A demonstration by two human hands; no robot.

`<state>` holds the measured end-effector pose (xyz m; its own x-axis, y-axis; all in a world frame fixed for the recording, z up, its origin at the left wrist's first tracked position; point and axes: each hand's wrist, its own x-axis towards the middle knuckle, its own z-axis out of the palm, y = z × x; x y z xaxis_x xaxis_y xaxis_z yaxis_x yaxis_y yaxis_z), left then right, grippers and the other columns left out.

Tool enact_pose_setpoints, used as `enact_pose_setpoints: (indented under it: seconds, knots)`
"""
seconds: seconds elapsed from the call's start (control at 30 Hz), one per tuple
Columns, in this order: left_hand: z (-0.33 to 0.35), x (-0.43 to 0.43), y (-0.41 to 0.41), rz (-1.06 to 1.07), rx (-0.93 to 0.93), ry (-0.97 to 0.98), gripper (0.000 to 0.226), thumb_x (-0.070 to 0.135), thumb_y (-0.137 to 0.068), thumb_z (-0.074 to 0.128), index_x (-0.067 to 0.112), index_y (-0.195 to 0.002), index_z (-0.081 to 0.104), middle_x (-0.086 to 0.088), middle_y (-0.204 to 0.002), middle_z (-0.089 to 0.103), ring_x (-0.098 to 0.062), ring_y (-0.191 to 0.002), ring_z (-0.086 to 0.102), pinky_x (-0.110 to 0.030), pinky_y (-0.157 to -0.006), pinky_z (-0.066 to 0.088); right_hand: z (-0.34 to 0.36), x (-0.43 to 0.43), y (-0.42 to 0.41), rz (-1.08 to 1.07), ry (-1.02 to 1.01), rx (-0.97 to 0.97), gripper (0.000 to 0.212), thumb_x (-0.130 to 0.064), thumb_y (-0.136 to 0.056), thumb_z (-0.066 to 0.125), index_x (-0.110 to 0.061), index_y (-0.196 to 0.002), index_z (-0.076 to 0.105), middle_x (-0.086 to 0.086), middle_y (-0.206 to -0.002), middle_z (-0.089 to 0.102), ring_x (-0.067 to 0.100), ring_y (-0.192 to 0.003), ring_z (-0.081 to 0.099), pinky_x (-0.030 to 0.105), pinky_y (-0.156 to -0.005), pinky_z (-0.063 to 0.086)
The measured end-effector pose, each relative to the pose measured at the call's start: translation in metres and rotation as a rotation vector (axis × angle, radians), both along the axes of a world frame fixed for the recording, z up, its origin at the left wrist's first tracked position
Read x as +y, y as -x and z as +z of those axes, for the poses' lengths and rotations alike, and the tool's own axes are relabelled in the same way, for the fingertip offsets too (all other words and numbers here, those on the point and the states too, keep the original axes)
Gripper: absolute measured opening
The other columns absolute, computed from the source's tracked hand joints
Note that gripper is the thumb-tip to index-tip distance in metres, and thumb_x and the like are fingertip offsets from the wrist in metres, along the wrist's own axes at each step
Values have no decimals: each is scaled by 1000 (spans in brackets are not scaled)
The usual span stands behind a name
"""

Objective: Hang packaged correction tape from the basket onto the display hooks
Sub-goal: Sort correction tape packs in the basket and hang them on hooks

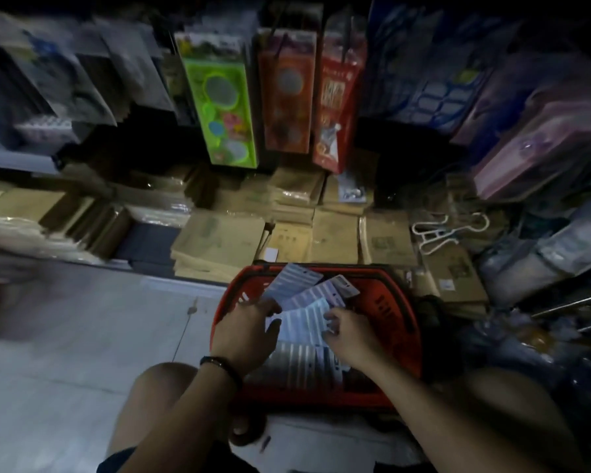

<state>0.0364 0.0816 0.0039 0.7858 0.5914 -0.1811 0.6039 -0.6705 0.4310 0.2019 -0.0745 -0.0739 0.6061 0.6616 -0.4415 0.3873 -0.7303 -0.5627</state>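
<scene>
Red plastic formed the basket [401, 315], which sat on the pale tiled floor [99, 329] just ahead of the crouching person's bare knees. Inside it lay the correction tape packs [306, 319], flat carded packets with striped faces. Several of them were raised in a fan above the far rim, and more lay loose underneath.

The left hand [244, 331], with a dark bracelet [219, 365] at its wrist, gripped the lower ends of that fan, fingers on top and thumb stretched along the side. The right hand [350, 336] was just beside it, its fingers curled in on the right edge of a pale blue pack in the middle of the fan, pinching it.

Beyond the basket, stacks of brown paper packets [219, 240] covered a low shelf. Above them hung a green boxed set [222, 100], an orange one [285, 97] and a red one [336, 104], side by side. White hangers [437, 233] lay on the brown stacks to the right. Two bare metal rods [567, 303] jutted in from the right edge, near the basket. The far left was too blurred to make out.
</scene>
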Motion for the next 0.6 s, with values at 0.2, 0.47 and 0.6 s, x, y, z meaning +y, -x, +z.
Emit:
enact_pose_setpoints:
  seconds: [0.2, 0.47, 0.6]
  knots:
    - [-47, 7, -4, -35, 96, 89, 27, 39, -100, 63, 35, -127, 67, 13, -127, 70, -7, -116, 66, -27, -87, 56, -68, 11, -11, -229, 59, 20, 34, -20, -86, 76, -16, -119, 68, 2, -119, 71, 22, -108, 69, 30, -83, 51]
    - [-67, 14, -19, -42, 145, 139, 27, 41, -100, 62, 37, -126, 66, 11, -128, 72, -12, -116, 69, -38, -93, 61, -108, 21, -10, -303, 106, 14, 61, -28, -85, 79, -9, -137, 54, 14, -135, 63, 33, -127, 59, 40, -102, 50]
    - [-71, 11, -21, -46, 150, 145, 25, 41, -100, 62, 37, -125, 66, 12, -126, 72, -11, -114, 70, -39, -91, 62, -111, 24, -8, -334, 55, -7, 58, -26, -79, 84, -10, -128, 59, 13, -126, 64, 32, -119, 62, 37, -97, 49]
